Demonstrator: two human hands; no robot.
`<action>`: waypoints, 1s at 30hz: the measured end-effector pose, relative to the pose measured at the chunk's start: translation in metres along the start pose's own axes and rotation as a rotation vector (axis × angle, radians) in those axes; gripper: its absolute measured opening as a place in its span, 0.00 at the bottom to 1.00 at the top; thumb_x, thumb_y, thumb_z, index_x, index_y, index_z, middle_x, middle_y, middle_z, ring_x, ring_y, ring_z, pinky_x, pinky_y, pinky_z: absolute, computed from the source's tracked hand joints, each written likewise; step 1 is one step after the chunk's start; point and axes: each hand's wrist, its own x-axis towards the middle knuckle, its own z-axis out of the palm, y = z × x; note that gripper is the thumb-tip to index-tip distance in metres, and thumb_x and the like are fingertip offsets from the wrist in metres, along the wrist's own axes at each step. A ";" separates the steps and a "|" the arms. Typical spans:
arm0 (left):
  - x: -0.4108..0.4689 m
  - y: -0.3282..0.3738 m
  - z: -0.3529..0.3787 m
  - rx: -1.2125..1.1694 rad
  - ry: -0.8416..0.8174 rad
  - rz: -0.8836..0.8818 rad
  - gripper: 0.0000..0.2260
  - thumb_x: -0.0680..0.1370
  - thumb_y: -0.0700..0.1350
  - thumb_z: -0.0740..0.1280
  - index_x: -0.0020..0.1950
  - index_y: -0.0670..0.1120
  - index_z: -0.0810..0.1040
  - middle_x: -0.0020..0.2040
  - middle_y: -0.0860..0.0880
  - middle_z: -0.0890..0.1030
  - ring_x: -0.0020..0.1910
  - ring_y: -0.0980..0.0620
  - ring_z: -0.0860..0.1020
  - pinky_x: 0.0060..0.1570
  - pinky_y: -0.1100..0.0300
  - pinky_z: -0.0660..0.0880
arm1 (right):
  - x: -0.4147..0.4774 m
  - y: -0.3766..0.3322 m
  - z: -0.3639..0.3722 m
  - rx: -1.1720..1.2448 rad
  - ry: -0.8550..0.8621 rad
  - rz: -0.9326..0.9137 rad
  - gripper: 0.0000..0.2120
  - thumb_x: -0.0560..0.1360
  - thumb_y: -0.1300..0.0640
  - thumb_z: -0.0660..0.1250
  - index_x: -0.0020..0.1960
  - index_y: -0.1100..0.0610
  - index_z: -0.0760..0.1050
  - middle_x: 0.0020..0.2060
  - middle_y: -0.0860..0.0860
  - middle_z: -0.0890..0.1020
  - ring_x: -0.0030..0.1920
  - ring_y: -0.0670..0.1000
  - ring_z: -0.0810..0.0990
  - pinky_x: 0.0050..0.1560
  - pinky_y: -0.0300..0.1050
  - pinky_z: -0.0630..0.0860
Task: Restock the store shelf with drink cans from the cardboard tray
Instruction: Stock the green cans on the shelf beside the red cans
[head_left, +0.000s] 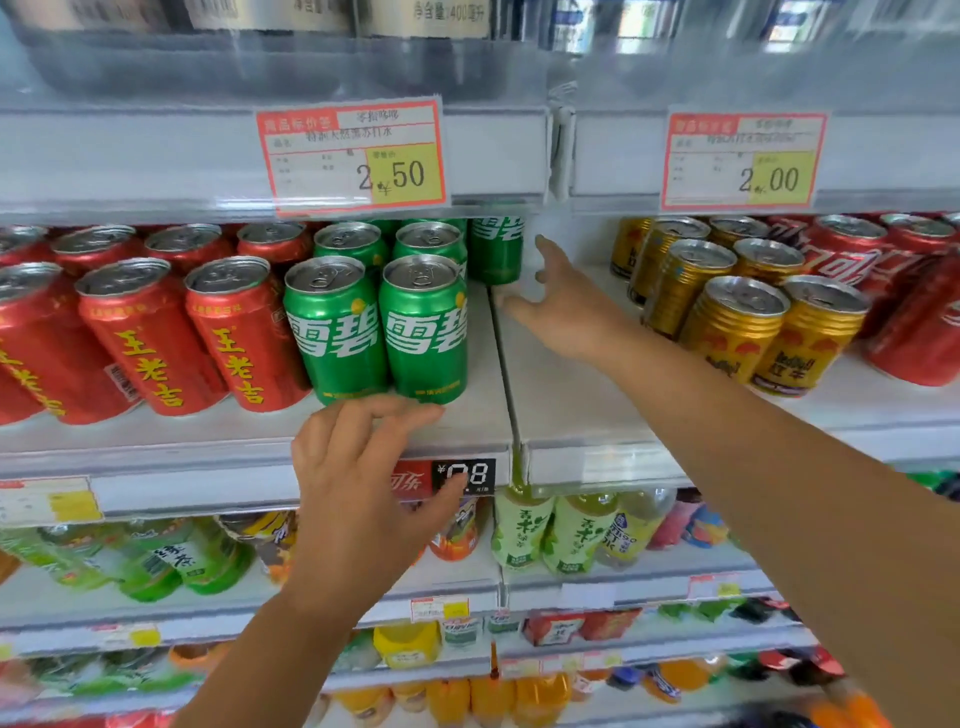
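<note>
The right hand (566, 306) was open, a green can (496, 254) upright at its ten o'clock on the shelf (467, 431). The left hand (358, 478), relaxed and empty, sat at six o'clock of the front cans (423, 332).

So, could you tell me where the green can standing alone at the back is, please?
In the head view, the lone green can stands at the shelf's back, right of the green rows, just left of the right hand.

The right hand (558, 306), fingers spread, is reaching beside a green can (496, 254) far back on the shelf (234, 431); the left hand (358, 467) is hovering at its front edge.
</note>
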 end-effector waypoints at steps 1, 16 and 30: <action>-0.002 0.010 -0.001 -0.044 0.019 0.047 0.19 0.70 0.56 0.70 0.57 0.48 0.81 0.54 0.51 0.78 0.55 0.47 0.75 0.62 0.58 0.61 | -0.023 0.001 -0.005 0.009 0.045 -0.030 0.30 0.78 0.53 0.65 0.76 0.52 0.56 0.69 0.52 0.70 0.65 0.46 0.69 0.58 0.34 0.64; -0.214 0.167 0.211 -0.522 -1.167 0.009 0.17 0.72 0.53 0.66 0.60 0.49 0.78 0.55 0.53 0.76 0.56 0.49 0.77 0.56 0.58 0.74 | -0.365 0.269 0.017 0.369 0.624 0.688 0.13 0.76 0.60 0.64 0.59 0.49 0.73 0.47 0.46 0.80 0.41 0.44 0.77 0.41 0.43 0.75; -0.572 0.125 0.473 -0.153 -1.706 -0.481 0.25 0.75 0.49 0.71 0.71 0.52 0.69 0.66 0.51 0.72 0.55 0.54 0.78 0.56 0.58 0.74 | -0.579 0.655 0.281 0.339 -0.031 1.517 0.22 0.76 0.57 0.64 0.69 0.46 0.68 0.59 0.50 0.74 0.50 0.54 0.79 0.51 0.49 0.77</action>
